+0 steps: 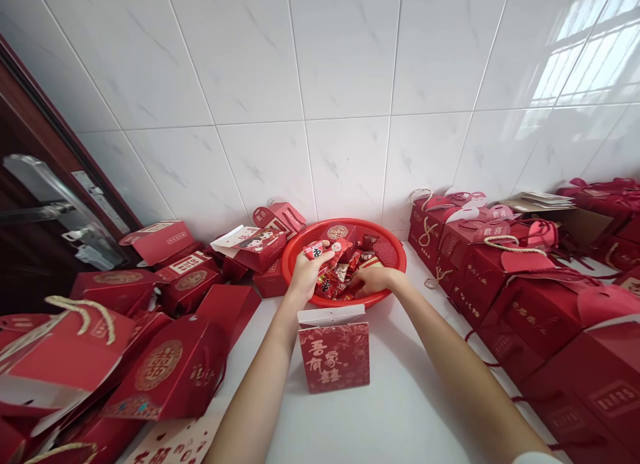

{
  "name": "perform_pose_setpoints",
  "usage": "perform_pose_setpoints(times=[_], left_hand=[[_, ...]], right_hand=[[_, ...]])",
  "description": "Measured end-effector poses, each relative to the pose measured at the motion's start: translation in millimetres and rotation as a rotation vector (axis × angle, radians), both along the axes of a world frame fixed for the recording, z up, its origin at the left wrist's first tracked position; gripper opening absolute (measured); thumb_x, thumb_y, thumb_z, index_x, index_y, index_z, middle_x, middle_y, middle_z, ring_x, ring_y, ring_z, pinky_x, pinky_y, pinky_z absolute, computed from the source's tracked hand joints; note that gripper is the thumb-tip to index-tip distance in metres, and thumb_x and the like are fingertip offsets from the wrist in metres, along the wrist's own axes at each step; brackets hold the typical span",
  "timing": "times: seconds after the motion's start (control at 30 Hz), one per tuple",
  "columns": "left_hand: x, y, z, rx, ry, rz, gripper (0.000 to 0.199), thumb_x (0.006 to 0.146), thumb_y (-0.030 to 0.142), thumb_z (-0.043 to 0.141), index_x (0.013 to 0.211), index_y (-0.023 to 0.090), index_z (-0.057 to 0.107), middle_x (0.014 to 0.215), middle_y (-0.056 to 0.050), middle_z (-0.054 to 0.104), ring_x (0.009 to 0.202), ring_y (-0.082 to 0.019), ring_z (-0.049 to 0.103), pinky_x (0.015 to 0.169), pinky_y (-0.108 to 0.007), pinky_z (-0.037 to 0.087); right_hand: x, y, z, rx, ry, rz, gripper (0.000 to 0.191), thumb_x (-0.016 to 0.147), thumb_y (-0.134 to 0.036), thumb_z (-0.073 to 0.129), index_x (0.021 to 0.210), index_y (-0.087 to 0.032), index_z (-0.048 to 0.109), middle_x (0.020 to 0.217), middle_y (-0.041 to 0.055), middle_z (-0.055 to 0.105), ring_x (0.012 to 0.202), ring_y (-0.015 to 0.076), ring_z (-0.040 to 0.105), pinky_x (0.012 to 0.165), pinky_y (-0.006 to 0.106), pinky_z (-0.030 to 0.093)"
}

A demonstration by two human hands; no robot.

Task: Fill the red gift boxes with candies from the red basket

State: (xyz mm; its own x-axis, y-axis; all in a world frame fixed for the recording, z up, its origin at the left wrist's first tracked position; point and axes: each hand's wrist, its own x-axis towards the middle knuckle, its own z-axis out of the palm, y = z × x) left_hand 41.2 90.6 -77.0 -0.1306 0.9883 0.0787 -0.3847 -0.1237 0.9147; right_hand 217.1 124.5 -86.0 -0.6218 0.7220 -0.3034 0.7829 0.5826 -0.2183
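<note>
A red plastic basket (397, 251) stands against the wall with red-wrapped candies (329, 284) and a small red box (341, 236) in it. My left hand (309, 267) is closed on red candy packets (340, 246) over the basket's left side. Inside the basket, my right hand (373, 279) reaches down among the candies; its fingertips are hidden there. In front of the basket, between my forearms, a red gift box (335, 357) with pale lettering stands upright, its top open.
Red boxes (165, 367) lie piled at the left, some with rope handles. Rows of red gift boxes (530, 317) stand at the right. A tiled wall (345, 164) rises behind; a dark door (30, 251) with a metal handle is at the far left.
</note>
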Motion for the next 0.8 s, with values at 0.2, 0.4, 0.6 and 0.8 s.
perform_pose_setpoints(times=[0.2,0.4,0.6,0.8], left_hand=[[-1.6,0.3,-0.2,0.033,0.009,-0.002,0.045,0.046,0.025,0.090,0.085,0.016,0.069,0.072,0.001,0.071,0.063,-0.015,0.065,0.063,-0.028,0.051],[-2.8,4.2,-4.7,0.049,0.015,0.025,0.046,0.044,0.024,0.091,0.084,0.016,0.070,0.075,0.001,0.071,0.072,-0.017,0.068,0.070,-0.029,0.052],[-3.9,5.7,-7.3,0.042,0.029,0.030,0.045,0.045,0.022,0.091,0.085,0.016,0.071,0.084,-0.001,0.073,0.082,-0.019,0.070,0.075,-0.029,0.053],[-3.4,5.4,-8.0,0.052,0.039,0.011,0.044,0.046,0.024,0.090,0.085,0.016,0.071,0.079,-0.001,0.073,0.075,-0.017,0.068,0.072,-0.029,0.052]], right_hand=[[3.6,-3.6,3.7,0.050,0.238,-0.148,0.035,0.091,-0.023,0.056,0.121,-0.019,0.072,0.115,0.0067,0.073,0.104,0.0215,0.067,0.085,0.022,0.046],[1.4,-5.0,2.7,-0.045,0.179,-0.096,0.039,0.089,-0.023,0.060,0.126,-0.027,0.071,0.121,0.0039,0.072,0.108,0.0224,0.066,0.084,0.023,0.046],[-3.8,-6.4,3.1,-0.119,0.031,-0.049,0.029,0.085,-0.025,0.063,0.110,-0.025,0.078,0.108,0.0045,0.075,0.097,0.0220,0.067,0.071,0.023,0.043],[-3.7,-7.9,3.7,-0.064,0.056,-0.060,0.018,0.082,-0.024,0.065,0.089,-0.016,0.079,0.084,0.0052,0.073,0.075,0.0182,0.062,0.059,0.024,0.037]])
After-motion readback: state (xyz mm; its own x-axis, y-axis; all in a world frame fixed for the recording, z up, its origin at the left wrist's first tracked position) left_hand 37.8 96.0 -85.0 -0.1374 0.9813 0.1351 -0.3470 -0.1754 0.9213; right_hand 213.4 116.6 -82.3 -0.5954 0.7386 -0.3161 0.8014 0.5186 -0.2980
